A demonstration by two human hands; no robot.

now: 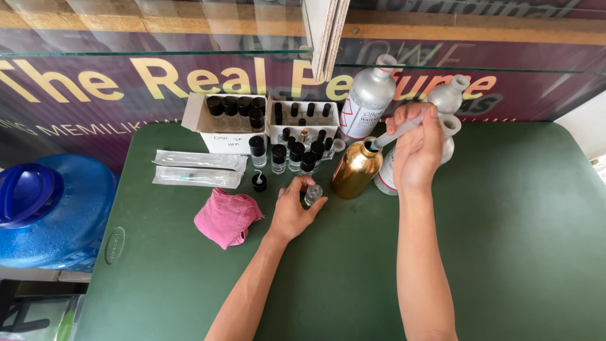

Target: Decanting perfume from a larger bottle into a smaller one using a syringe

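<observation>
The left hand (291,211) sits near the middle of the green table (505,252), fingers curled closed around a small clear glass vial (312,194) that stands on the tabletop. At two o'clock from it, the right hand (416,151) pinches a clear syringe (396,134) with fingers closed on the barrel, its tip dipped into the mouth of a gold metal bottle (355,169) that leans just beside the vial. Behind the gold bottle, at twelve to one o'clock, stand silver-white bottles (369,95) with white labels edged in red. At eleven o'clock two open white cardboard boxes (224,142) hold black-capped vials, and more black-capped vials (297,155) stand in a row before them; a lone black cap (259,182) lies nearby. At nine o'clock from the cap lie two flat sealed packets (199,168), and a crumpled pink cloth (227,216) rests at eight o'clock from the left hand. A dark maroon banner (95,107) with large yellow lettering runs behind a glass shelf at the table's far edge. A blue water jug (53,208) stands off the table's left side.
</observation>
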